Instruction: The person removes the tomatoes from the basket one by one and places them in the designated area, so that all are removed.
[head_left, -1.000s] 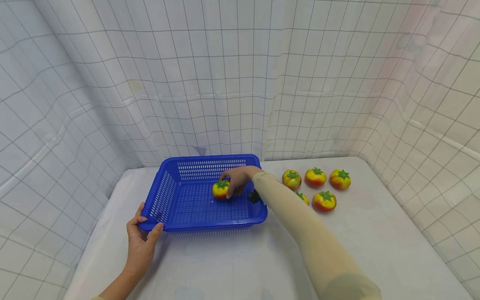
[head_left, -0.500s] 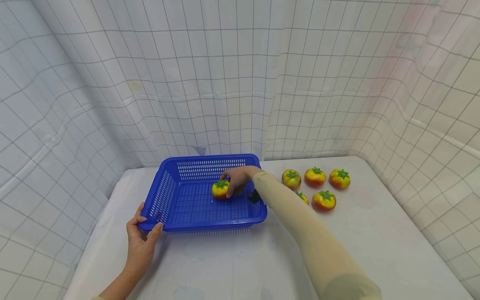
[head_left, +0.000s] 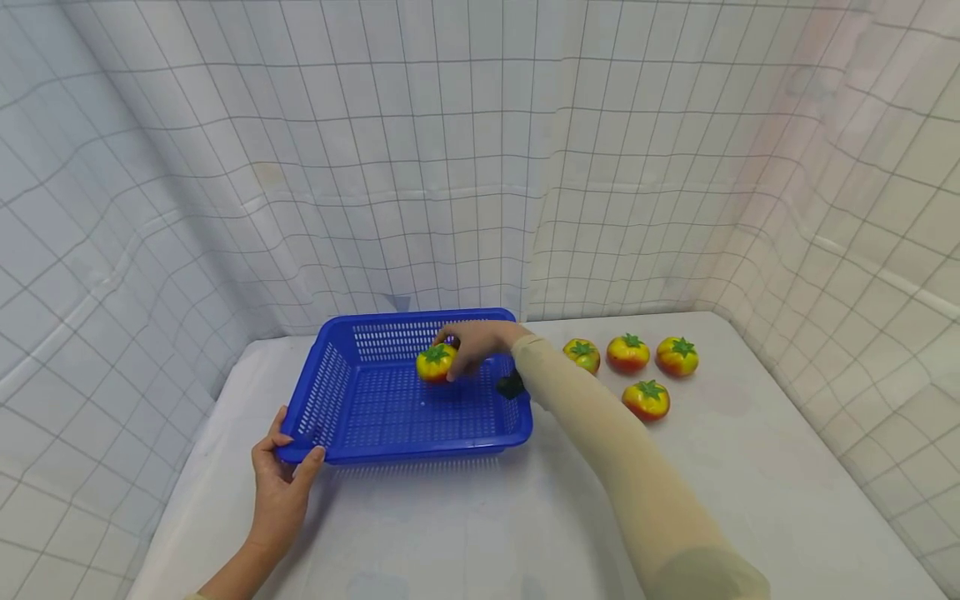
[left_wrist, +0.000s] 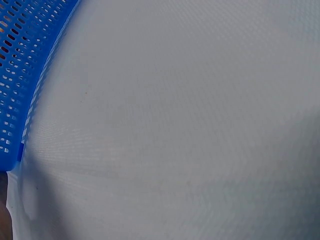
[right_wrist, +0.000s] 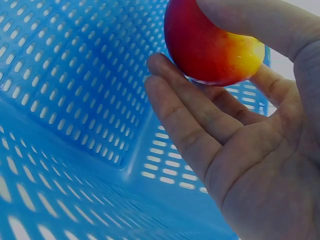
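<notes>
My right hand point(head_left: 480, 340) grips a yellow-and-red tomato point(head_left: 432, 365) with a green leafy top, inside the blue plastic basket point(head_left: 412, 454). In the right wrist view, the thumb and fingers are around the tomato point(right_wrist: 210, 47), and slotted basket walls lie behind it. At the basket's near left corner, my left hand point(head_left: 281, 492) holds the rim between thumb and fingers. The left wrist view has only the basket's slotted side point(left_wrist: 30, 65) and a sliver of that hand at its left edge.
To the basket's right, several more tomatoes point(head_left: 627, 354) lie on the white-covered table point(head_left: 450, 533). My right sleeve point(head_left: 600, 433) crosses in front of that area. Grid-patterned white curtains point(head_left: 450, 167) enclose the table at the back and both sides.
My right hand has moved slightly up and left in the head view, with the tomato in its grip. The sleeve now hides a tomato that partly showed before. My left hand stays on the rim.
</notes>
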